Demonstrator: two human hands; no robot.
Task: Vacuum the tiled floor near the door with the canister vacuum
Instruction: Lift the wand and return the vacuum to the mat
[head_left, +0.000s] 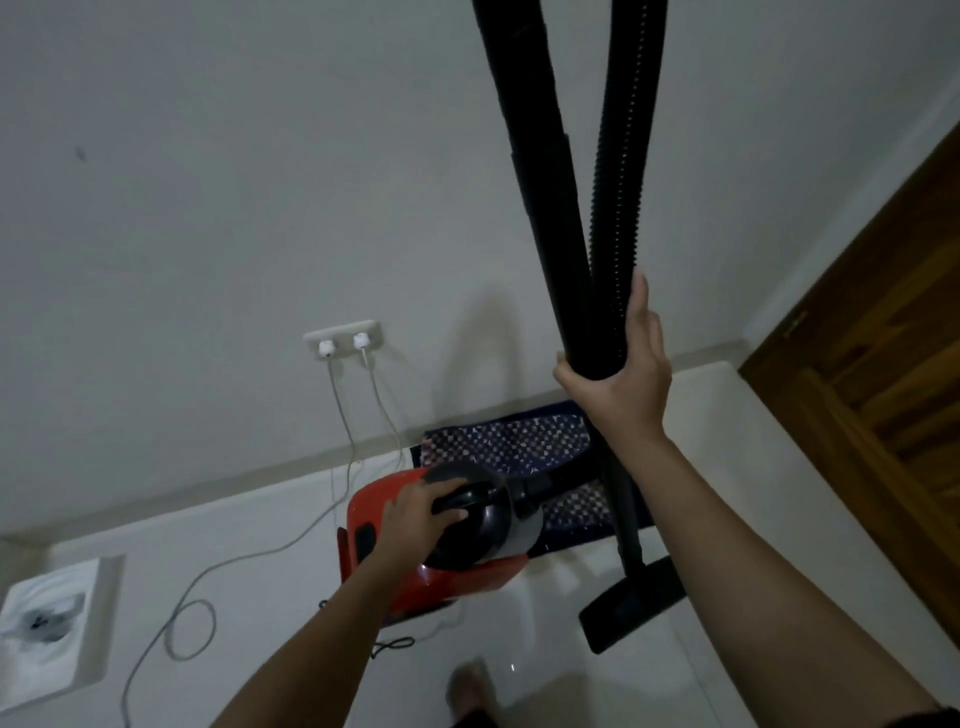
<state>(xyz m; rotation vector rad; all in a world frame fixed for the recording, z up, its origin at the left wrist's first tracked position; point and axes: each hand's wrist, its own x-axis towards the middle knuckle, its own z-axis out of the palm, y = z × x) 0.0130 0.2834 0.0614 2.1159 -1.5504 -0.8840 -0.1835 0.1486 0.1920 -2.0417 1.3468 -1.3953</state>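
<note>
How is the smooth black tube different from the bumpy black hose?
The tube is smooth and straight; the hose is ribbed. The tube is thicker, the hose thinner. The tube runs down to the floor brush; the hose bends toward the red vacuum. Both are black, and the right hand holds them together.

Wand (540, 171) and hose (623, 156): tops cut off by upper edge. Lower wand partly hidden behind right hand (618, 364) and forearm. Vac (415, 535): handle covered by left hand (421, 512); rear body hidden under left forearm. Mat (498, 441): near part hidden behind vac and wand. Door (883, 364): cut by right edge. Foot (470, 686): blurred, cut at bottom edge. Floor recess (52, 623), left: contents too blurry to ID. Cords (337, 415): one runs off bottom edge.
</note>
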